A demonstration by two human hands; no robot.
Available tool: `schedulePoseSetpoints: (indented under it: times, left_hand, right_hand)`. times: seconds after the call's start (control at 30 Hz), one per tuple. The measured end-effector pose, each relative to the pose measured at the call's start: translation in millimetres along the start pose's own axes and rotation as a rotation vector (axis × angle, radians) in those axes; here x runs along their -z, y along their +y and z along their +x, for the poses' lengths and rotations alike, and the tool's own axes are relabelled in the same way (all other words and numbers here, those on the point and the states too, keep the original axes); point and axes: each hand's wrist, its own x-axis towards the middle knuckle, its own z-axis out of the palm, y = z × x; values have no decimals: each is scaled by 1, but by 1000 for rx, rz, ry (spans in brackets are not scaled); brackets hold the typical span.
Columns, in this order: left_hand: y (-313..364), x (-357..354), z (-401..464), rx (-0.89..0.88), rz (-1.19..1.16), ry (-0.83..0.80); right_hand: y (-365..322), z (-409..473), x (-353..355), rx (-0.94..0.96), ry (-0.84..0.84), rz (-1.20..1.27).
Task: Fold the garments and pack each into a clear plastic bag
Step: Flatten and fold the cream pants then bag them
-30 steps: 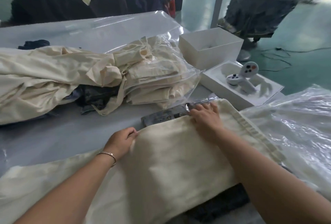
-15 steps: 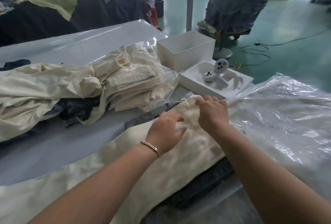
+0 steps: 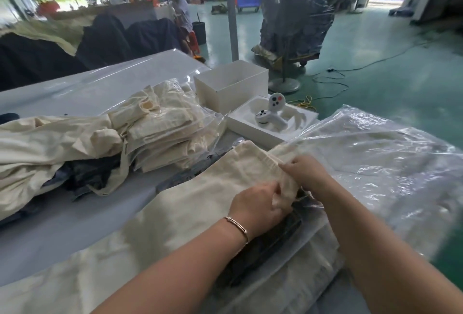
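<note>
step: folding, looks like | left hand (image 3: 258,203) pinches near corner of cream garment (image 3: 200,201) at table centre | right hand (image 3: 304,172) grips its ribbed hem | next: fold over, then slide into clear plastic bags (image 3: 375,163) at right

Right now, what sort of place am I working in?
Probably a garment factory's packing area: bagged cream garments stacked on the table, dark garment heaps on benches behind, another worker seated across the green floor.

A garment factory floor: heaped clothes (image 3: 57,148) on a long table (image 3: 75,216), green floor (image 3: 375,68), far worktables.
</note>
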Motion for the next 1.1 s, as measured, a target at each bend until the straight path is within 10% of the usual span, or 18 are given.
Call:
schedulePoseSetpoints:
  times: [0.53, 0.77, 1.1]
  left_hand:
    - [11, 26, 34, 392, -719, 413]
    - [22, 29, 25, 313, -574, 817]
    - [38, 14, 32, 184, -528, 271]
  right_hand:
    - [12, -16, 7, -184, -190, 518]
    - [30, -19, -7, 6, 147, 472]
    - [25, -38, -2, 5, 87, 667]
